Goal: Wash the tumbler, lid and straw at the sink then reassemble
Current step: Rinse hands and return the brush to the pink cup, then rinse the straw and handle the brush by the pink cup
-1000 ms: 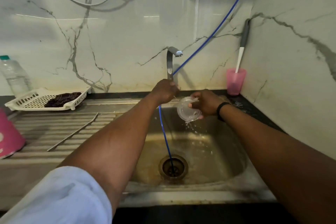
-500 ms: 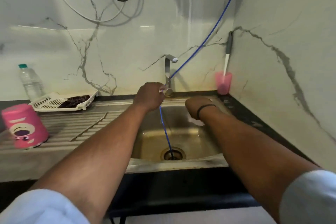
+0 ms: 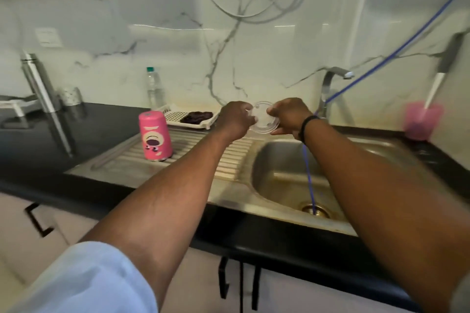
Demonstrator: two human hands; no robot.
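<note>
Hands: left hand (image 3: 235, 119) and right hand (image 3: 288, 115) both pinch the clear lid (image 3: 263, 119), lifted from the sink (image 3: 284, 185) basin.
Left hand: off the tap (image 3: 330, 84) now.
Tumbler (image 3: 154, 136): inverted, left on the drainboard.

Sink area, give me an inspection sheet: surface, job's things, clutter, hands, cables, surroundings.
Surface: steel drainboard beside the sink basin, set in a black counter.
Job's things: clear lid held up over the drainboard; pink tumbler upside down on the drainboard; straw lying on the drainboard left of it.
Clutter: white tray holding a dark cloth; water bottle; pink cup with a brush.
Hands: left hand and right hand each grip a lid edge.
Cables: blue hose running into the drain; loops on the wall.
Surroundings: marble wall, tap.
</note>
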